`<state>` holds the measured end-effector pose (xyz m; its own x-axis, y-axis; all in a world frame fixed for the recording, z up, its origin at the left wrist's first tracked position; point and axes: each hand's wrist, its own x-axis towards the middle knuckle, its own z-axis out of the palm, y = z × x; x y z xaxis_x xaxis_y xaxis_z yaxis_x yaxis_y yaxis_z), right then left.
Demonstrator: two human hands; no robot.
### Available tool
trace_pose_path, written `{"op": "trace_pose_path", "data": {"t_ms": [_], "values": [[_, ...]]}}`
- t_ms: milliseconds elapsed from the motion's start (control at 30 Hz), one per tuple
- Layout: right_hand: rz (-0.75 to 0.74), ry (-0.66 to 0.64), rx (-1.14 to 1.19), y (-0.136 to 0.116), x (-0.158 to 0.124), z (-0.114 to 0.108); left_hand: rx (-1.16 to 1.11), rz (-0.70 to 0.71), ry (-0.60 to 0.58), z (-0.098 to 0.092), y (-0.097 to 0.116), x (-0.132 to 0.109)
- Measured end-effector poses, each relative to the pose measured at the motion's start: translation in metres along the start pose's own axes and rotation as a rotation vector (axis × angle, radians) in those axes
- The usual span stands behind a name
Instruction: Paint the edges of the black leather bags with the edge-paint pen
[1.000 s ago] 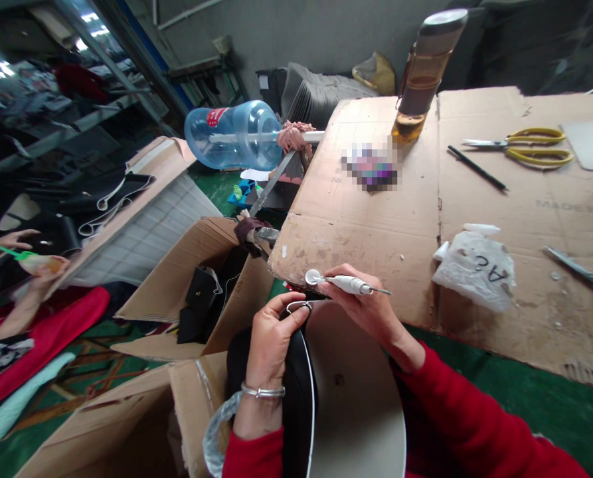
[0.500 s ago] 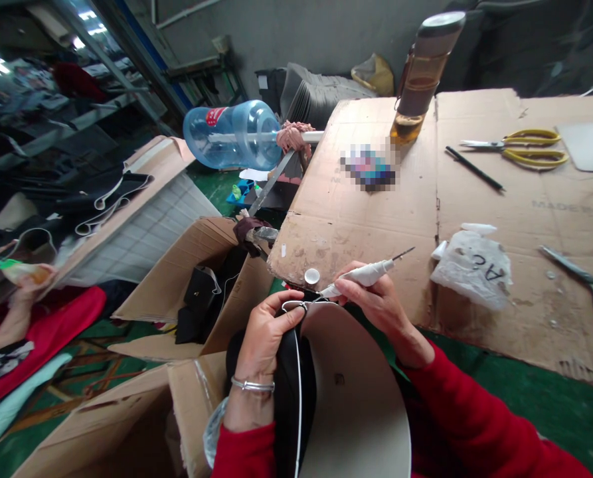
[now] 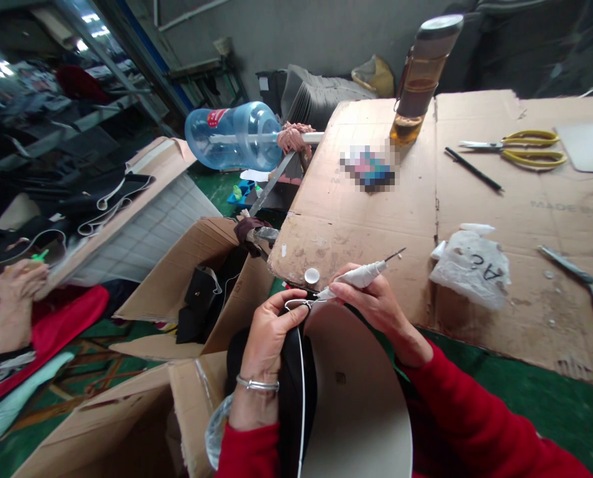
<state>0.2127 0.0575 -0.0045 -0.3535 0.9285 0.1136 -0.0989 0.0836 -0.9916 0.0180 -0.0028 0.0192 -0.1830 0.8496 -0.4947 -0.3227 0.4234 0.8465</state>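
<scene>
My left hand point(image 3: 269, 335) grips the top edge of a black bag piece with white piping point(image 3: 296, 392), pinching it beside a small metal ring point(image 3: 296, 305). A large pale curved panel point(image 3: 358, 405) lies against the black piece on my lap. My right hand point(image 3: 373, 302) holds a white pen-like tool point(image 3: 358, 277); its lower tip touches the ring and its thin dark end points up to the right. A small white cap point(image 3: 311, 275) sits on the cardboard edge just above my hands.
The cardboard-covered table point(image 3: 366, 219) carries a tall bottle point(image 3: 420, 73), yellow scissors point(image 3: 525, 146), a black pen point(image 3: 472, 169), a marked plastic bag point(image 3: 473, 265) and metal scissors point(image 3: 582, 279). Open boxes point(image 3: 196, 292) stand at left. Another person's hand point(image 3: 17, 282) works at far left.
My right hand turned the white tool from level to slanted, bringing one end down onto the metal ring. The cap now rests on the cardboard edge. The other person's hand lowered.
</scene>
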Motion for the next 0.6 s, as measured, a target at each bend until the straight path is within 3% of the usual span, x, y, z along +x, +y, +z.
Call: {"op": "trace_pose_path", "data": {"t_ms": [400, 500, 600], "values": [[0.082, -0.065, 0.085, -0.006, -0.006, 0.002, -0.175, 0.022, 0.058, 0.0, -0.008, 0.0], [0.076, 0.051, 0.088, -0.002, -0.006, 0.002, -0.192, 0.029, 0.073, 0.001, -0.008, 0.001], [-0.021, 0.184, 0.003, 0.005, -0.002, 0.005, -0.191, 0.048, 0.12, 0.0, -0.008, 0.003]]}}
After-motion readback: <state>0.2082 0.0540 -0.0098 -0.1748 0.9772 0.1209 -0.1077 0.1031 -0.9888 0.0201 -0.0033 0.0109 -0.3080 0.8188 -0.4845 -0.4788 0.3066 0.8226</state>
